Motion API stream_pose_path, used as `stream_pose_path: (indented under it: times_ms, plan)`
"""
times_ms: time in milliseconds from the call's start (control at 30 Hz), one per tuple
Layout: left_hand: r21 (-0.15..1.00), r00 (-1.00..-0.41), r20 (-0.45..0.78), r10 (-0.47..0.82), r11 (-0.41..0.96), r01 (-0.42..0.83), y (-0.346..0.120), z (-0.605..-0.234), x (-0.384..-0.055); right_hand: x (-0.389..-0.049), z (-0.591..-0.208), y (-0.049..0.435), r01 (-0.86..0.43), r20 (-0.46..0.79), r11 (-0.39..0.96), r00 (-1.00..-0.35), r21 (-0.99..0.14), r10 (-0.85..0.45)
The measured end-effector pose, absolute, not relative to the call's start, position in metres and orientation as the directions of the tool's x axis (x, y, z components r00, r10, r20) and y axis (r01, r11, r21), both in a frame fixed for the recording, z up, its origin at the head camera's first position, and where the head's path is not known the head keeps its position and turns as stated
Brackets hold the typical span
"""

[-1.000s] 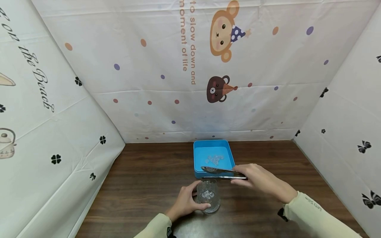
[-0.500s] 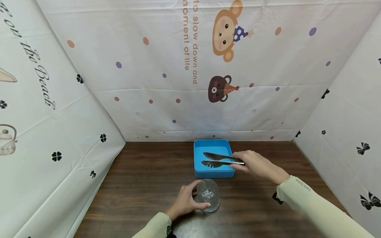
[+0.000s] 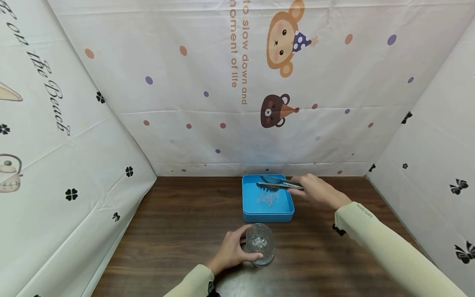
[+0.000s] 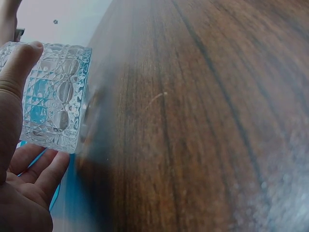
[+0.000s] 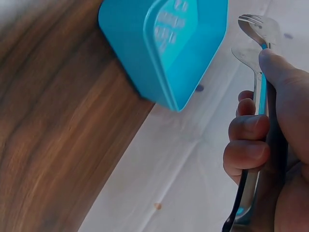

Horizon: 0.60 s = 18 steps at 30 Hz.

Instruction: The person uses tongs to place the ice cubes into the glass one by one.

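My left hand [image 3: 233,251] grips a clear cut-glass tumbler [image 3: 264,251] from its left side, thumb in front and fingers behind. Several clear ice-like cubes [image 3: 259,242] lie inside the glass. In the left wrist view the patterned wall of the tumbler [image 4: 58,96] fills the upper left. Metal tongs [image 3: 278,185] are held in my right hand [image 3: 315,190], their ends over the back part of the blue tray [image 3: 269,217]. One tong end is fork-toothed, the other spoon-like, with a gap between them in the right wrist view. Several clear pieces [image 3: 268,198] lie in the tray.
A brown wood-grain table [image 3: 185,231] carries the tray and glass. White printed cloth [image 3: 222,140] stands behind the table, with further cloth panels [image 3: 426,185] along both sides. The tray sits near the back edge, beyond the tumbler.
My right hand has carried the tongs from above the glass to over the back of the tray. The left hand and tumbler have stayed in place.
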State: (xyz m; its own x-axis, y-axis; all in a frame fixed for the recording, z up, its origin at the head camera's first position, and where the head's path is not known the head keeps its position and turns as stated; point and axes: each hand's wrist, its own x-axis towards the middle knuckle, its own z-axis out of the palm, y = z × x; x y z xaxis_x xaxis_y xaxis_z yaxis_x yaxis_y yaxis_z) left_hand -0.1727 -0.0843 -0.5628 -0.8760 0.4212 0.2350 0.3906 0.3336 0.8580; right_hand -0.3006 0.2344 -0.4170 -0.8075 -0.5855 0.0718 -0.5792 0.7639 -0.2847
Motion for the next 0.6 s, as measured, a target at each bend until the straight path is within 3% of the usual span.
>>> stream_pose_path:
  times_ms: [400,600]
  plan:
    - [0.851,-0.867,0.262,0.424,0.323,0.415,-0.084,-0.563,-0.173,-0.328,-0.424,0.245,-0.490,0.001,0.811,-0.856,-0.319,-0.516]
    - [0.852,-0.870,0.259,0.420,0.325,0.411,-0.084,-0.564,-0.173,-0.330,-0.427,0.247,-0.501,-0.003,0.809,-0.850,-0.306,-0.527]
